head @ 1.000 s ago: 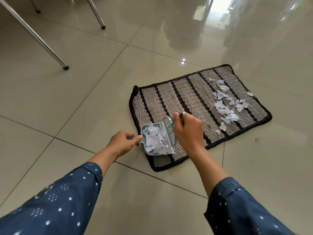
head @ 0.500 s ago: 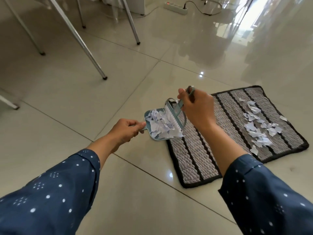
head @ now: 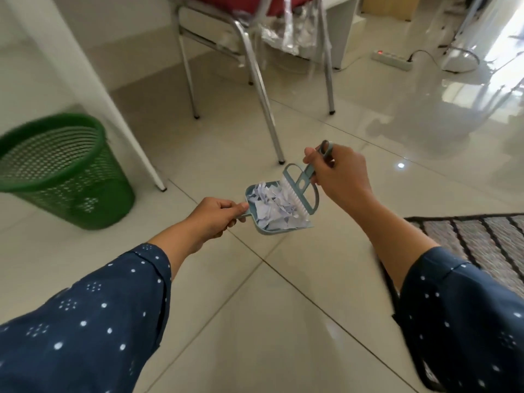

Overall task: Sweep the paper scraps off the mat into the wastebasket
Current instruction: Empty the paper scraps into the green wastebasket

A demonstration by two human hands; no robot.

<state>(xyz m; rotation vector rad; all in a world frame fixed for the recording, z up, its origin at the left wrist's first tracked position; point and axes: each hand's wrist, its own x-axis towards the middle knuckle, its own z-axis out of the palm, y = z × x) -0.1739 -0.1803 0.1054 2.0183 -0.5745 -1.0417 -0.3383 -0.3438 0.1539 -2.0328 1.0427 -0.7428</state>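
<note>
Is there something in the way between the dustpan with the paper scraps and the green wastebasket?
Nothing visible. Only bare floor lies between the dustpan, held in the left hand, and the wastebasket to its left. The white table leg stands just behind that path.

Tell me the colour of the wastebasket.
Green: the mesh wastebasket stands on the floor at left in the head view, the only view.

— What's the floor (head: 255, 321) like?
— Glossy cream tiles with thin dark joints, mirroring bright daylight at the upper right.
— Furniture?
— A chrome-legged chair (head: 255, 66) with a red seat, a white desk leg (head: 93, 92) at the left, and a power strip (head: 392, 59) with its cable behind.
</note>
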